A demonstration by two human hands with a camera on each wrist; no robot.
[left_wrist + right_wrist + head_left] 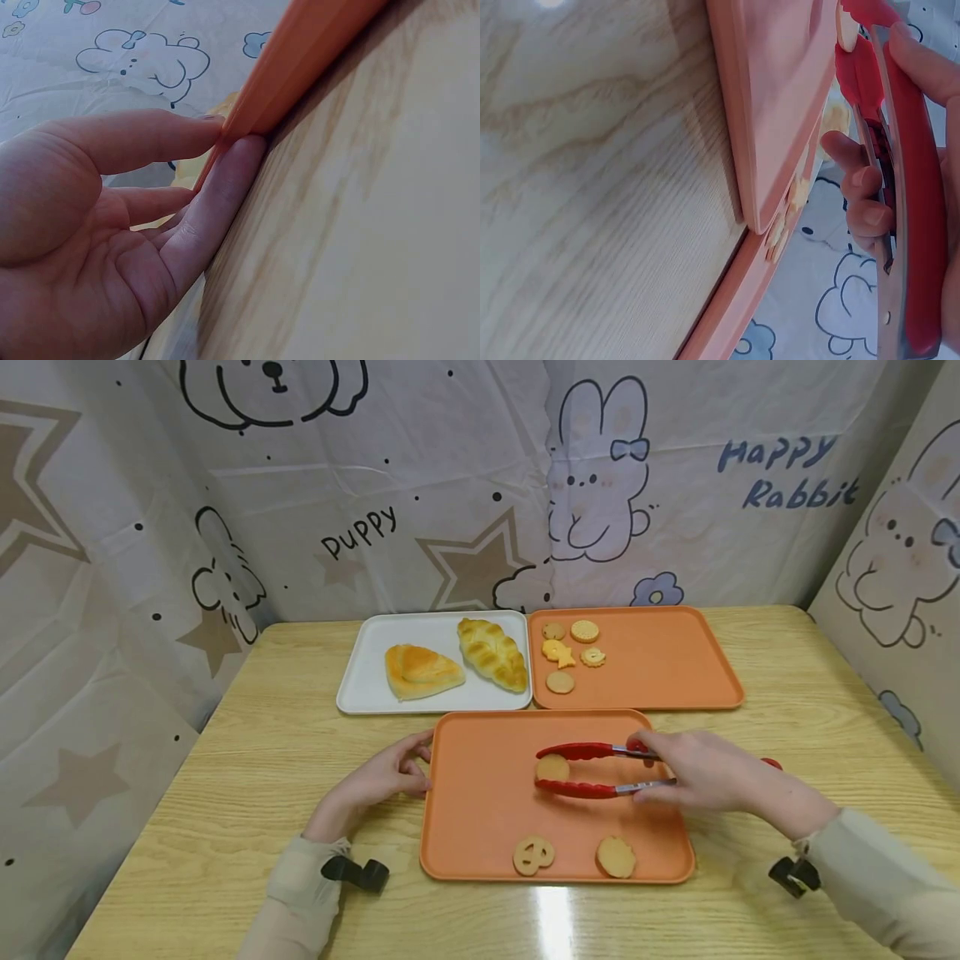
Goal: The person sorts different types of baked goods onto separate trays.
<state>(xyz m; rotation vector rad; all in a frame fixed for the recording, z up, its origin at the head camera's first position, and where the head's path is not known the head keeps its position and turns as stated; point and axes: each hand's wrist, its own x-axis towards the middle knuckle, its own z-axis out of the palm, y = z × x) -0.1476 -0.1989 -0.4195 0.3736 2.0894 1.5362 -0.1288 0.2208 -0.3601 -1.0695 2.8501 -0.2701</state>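
My right hand (pixel 705 768) grips red-and-silver tongs (pixel 577 790), also large in the right wrist view. The red tips stand on either side of a round cookie (pixel 552 767) over the near orange tray (pixel 480 827). At that tray's left edge is my left hand (pixel 386 772); in the left wrist view, its thumb and fingers (pixel 225 172) pinch the rim. A pretzel-shaped cookie (pixel 533 856) and a scalloped round cookie (pixel 616 857) lie along the tray's near side.
Behind, a white tray (pixel 360 693) bears a wedge-shaped bread (pixel 423 672) and a braided bread (pixel 492 653). Beside it, another orange tray (pixel 660 660) holds several small cookies at its left, including a fish-shaped one (pixel 558 652). A printed cloth (pixel 450 460) hangs behind the wooden table (pixel 247 777).
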